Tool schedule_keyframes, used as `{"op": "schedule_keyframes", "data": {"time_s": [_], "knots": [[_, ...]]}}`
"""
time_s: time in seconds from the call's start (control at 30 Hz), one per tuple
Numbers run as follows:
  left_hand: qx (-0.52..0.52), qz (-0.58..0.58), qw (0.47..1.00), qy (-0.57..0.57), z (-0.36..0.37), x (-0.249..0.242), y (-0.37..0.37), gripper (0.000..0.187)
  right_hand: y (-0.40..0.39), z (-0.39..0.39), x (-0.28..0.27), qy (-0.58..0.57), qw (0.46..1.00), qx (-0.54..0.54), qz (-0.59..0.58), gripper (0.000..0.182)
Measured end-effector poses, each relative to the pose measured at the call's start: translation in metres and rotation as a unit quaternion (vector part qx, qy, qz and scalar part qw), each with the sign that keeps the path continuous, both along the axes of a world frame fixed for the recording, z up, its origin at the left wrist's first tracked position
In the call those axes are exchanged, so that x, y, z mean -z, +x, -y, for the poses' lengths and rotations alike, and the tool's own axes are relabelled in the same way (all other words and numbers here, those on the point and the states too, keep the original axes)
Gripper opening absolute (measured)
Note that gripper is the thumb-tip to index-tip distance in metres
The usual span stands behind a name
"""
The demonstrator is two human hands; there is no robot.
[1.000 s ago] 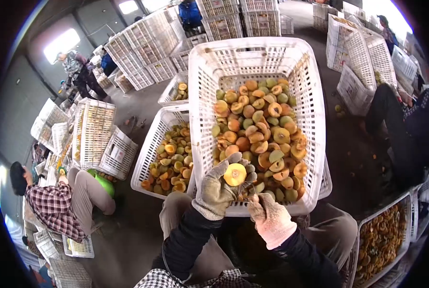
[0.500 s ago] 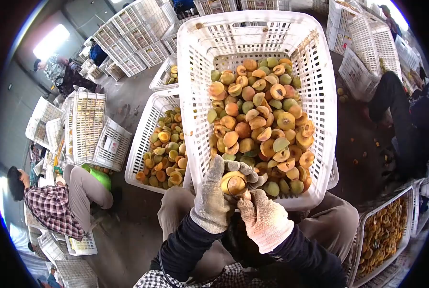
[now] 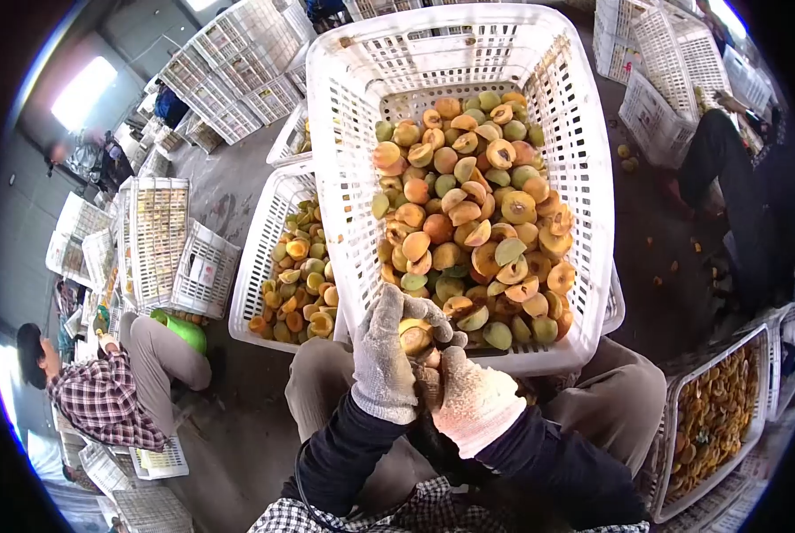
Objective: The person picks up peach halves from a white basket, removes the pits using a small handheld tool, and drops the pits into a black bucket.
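My left hand [image 3: 388, 360], in a grey knitted glove, is closed around an apricot [image 3: 415, 338] just in front of the near rim of the big white crate. My right hand [image 3: 473, 395], in a pale, stained glove, presses its thumb and fingers together right beside that fruit. Whatever those fingers hold is hidden by the glove. The white plastic crate [image 3: 597, 258] tilts towards me above my knees, with many halved apricots [image 3: 468, 209] in it, some orange and some greenish.
A second crate [image 3: 248, 266] of apricot halves stands on the left. At lower right is a crate [image 3: 753, 426] of darker orange pieces. A seated person in a checked shirt [image 3: 104, 404] works at far left near a green bucket [image 3: 182, 330]. Stacked crates [image 3: 237, 67] stand behind.
My view has shifted slightly, so the big crate sits higher and further left. My right hand has moved in closer against the left hand, and the held apricot is now more covered.
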State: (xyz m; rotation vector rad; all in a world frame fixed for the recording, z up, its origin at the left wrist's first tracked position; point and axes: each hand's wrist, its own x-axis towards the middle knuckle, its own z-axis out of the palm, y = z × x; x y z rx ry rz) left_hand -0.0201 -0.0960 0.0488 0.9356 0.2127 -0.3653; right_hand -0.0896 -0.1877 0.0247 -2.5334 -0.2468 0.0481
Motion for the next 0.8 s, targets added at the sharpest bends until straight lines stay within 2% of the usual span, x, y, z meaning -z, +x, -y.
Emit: {"op": "schedule_keyframes", "data": {"time_s": [0.07, 0.13, 0.17, 0.2, 0.23, 0.27, 0.3, 0.4, 0.43, 0.47, 0.53, 0.6, 0.67, 0.73, 0.77, 0.8], "knots": [[0.001, 0.001, 1.0, 0.013, -0.001, 0.0, 0.0, 0.033, 0.001, -0.001, 0.008, 0.021, 1.0, 0.007, -0.009, 0.033], [0.041, 0.016, 0.997, 0.061, -0.005, 0.004, 0.002, 0.032, 0.0, 0.0, 0.013, 0.085, 0.994, -0.014, 0.063, 0.028], [0.023, 0.002, 0.999, 0.033, -0.002, 0.006, 0.001, 0.034, 0.002, -0.008, 0.029, 0.225, 0.971, 0.074, 0.036, 0.033], [0.025, 0.0, 0.999, 0.034, -0.001, 0.007, 0.0, 0.034, 0.003, -0.003, 0.02, 0.225, 0.971, 0.077, 0.034, 0.033], [0.028, -0.005, 0.999, 0.023, -0.001, 0.007, 0.0, 0.033, 0.006, 0.007, 0.001, 0.362, 0.916, 0.073, -0.16, 0.036], [0.032, -0.01, 0.999, 0.012, 0.0, 0.007, 0.0, 0.033, 0.009, 0.018, -0.017, 0.478, 0.806, 0.064, -0.342, 0.038], [0.03, 0.0, 0.999, 0.028, 0.001, 0.006, 0.0, 0.034, 0.01, 0.029, -0.03, 0.56, 0.68, 0.07, -0.469, 0.041], [0.049, 0.024, 0.998, 0.039, 0.0, 0.011, 0.001, 0.036, 0.007, 0.029, -0.018, 0.604, 0.645, 0.057, -0.465, 0.042], [0.05, 0.024, 0.998, 0.04, -0.001, 0.009, 0.001, 0.036, 0.005, 0.033, -0.01, 0.65, 0.592, 0.017, -0.475, 0.042], [0.067, 0.057, 0.995, 0.039, -0.002, 0.008, 0.002, 0.037, 0.005, 0.033, -0.007, 0.653, 0.591, 0.017, -0.473, 0.042], [0.083, 0.09, 0.992, 0.036, -0.001, 0.007, 0.001, 0.037, 0.003, 0.034, -0.003, 0.722, 0.497, -0.005, -0.482, 0.041], [0.103, -0.068, 0.99, -0.064, 0.0, 0.008, 0.005, 0.034, 0.003, 0.035, -0.002, 0.729, 0.498, -0.015, -0.47, 0.04], [0.114, -0.087, 0.986, -0.088, -0.004, 0.015, 0.008, 0.031, 0.005, 0.035, -0.002, 0.658, 0.634, -0.009, -0.406, 0.042], [0.139, -0.178, 0.965, -0.135, -0.006, 0.013, 0.008, 0.031, 0.007, 0.043, 0.03, 0.632, 0.642, -0.037, -0.433, 0.043], [0.132, -0.222, 0.948, -0.184, -0.006, 0.007, 0.006, 0.032, 0.009, 0.049, 0.043, 0.638, 0.599, -0.106, -0.473, 0.045], [0.13, -0.219, 0.949, -0.184, -0.008, 0.005, 0.004, 0.032, 0.011, 0.051, 0.047, 0.638, 0.551, -0.174, -0.51, 0.047]]}}
